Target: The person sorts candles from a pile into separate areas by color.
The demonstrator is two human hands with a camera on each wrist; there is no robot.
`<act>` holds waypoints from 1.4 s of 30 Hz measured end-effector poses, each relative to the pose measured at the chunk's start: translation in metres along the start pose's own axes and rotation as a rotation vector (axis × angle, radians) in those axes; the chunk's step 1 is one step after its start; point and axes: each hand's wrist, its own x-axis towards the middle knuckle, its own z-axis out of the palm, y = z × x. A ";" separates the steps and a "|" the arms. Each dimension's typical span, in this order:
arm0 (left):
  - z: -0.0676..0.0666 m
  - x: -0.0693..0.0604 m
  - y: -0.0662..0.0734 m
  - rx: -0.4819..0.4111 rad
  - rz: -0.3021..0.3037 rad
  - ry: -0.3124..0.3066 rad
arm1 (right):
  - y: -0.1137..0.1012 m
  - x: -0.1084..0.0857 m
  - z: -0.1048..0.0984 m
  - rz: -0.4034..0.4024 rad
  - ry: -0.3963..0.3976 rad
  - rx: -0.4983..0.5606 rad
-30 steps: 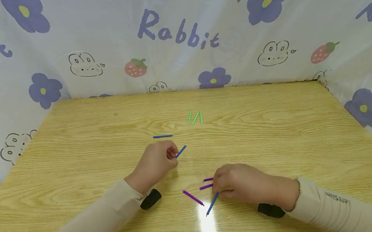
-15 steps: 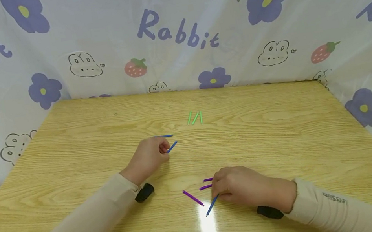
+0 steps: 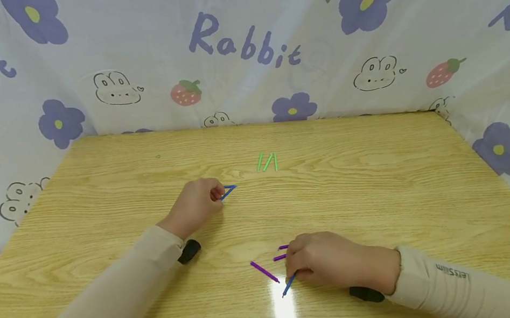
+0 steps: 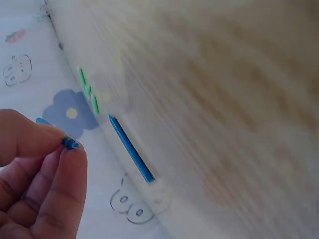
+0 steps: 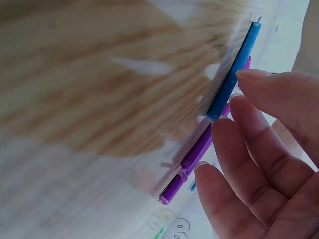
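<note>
My left hand (image 3: 196, 202) pinches a thin blue candle (image 4: 70, 143) between thumb and fingertips, above the table. Just beyond it lies another blue candle (image 4: 130, 148), partly hidden by the hand in the head view. My right hand (image 3: 325, 258) is low over the table, its fingers loosely spread beside a third blue candle (image 5: 234, 72) with a short wick. The thumb and a fingertip look to be touching that candle, which lies on the wood. Two purple candles (image 3: 279, 257) reach partly under the right hand, and another purple candle (image 3: 265, 271) lies to its left.
Several green candles (image 3: 268, 162) lie farther back on the wooden table (image 3: 384, 173). A printed curtain (image 3: 246, 95) hangs along the back and sides. A black wrist camera (image 3: 189, 251) sits under the left wrist, another wrist camera (image 3: 367, 293) under the right.
My left hand has moved away and to the left with its blue candle, toward the one lying there. My right hand has shifted slightly nearer and left, covering more of its blue candle.
</note>
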 end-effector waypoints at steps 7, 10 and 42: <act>-0.001 0.009 -0.009 0.046 0.017 -0.014 | 0.000 0.000 0.001 -0.004 -0.020 -0.021; 0.000 0.012 -0.010 0.075 0.030 -0.025 | 0.000 0.000 0.001 -0.015 -0.015 -0.034; -0.007 0.039 -0.023 0.271 0.147 -0.147 | -0.003 0.003 0.000 -0.034 -0.024 -0.105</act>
